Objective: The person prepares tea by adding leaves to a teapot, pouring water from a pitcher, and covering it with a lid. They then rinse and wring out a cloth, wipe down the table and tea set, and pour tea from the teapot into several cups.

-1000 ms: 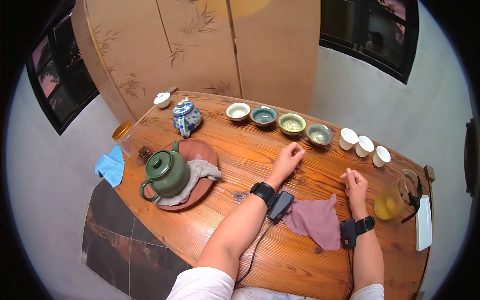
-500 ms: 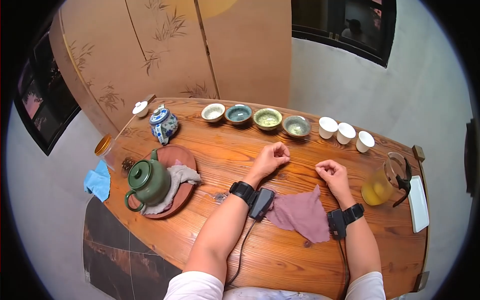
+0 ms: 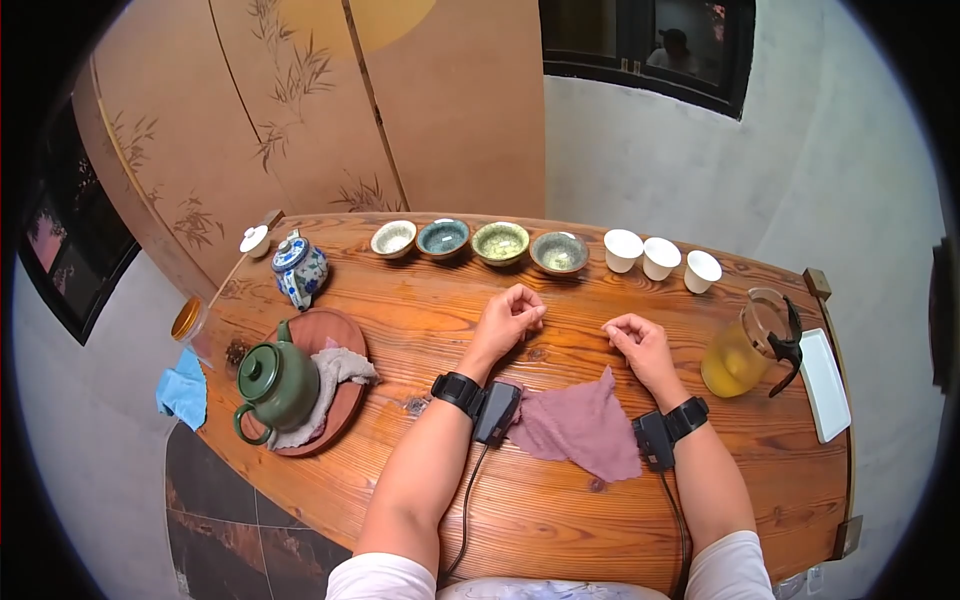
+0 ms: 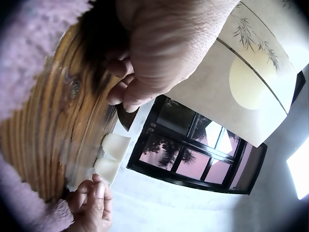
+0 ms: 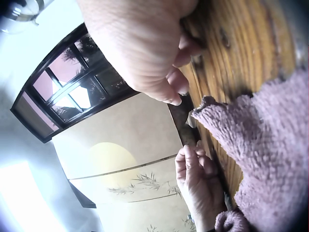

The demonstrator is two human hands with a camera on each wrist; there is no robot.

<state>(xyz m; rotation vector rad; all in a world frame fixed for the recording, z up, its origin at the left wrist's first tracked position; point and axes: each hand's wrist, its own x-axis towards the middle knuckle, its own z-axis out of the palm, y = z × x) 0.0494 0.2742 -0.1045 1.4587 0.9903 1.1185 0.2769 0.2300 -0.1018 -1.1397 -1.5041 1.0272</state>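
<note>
Both hands hold nothing, with loosely curled fingers. My left hand (image 3: 506, 324) rests over the table behind the mauve cloth (image 3: 585, 425), in front of the yellow-green bowl (image 3: 500, 243). To its right, my right hand (image 3: 642, 348) is apart from it, in front of the white cups (image 3: 661, 258), thumb and fingertips close together. In the left wrist view my left hand (image 4: 166, 46) hangs above the wood, with my right hand (image 4: 92, 205) lower down. The right wrist view has my right hand (image 5: 137, 46) beside the cloth (image 5: 270, 145) and my left hand (image 5: 197, 186) beyond.
At left, a green teapot (image 3: 285, 385) and a grey cloth (image 3: 345, 366) sit on a round tray (image 3: 345, 420). Behind are a blue-white teapot (image 3: 300, 270) and several bowls. A glass pitcher (image 3: 730, 360) of yellow liquid and a white tray (image 3: 824, 385) stand at right.
The head view has turned, so the table's things sit further left in it. My right hand has turned, its fingers now pointing more to the left, and both hands have shifted slightly left.
</note>
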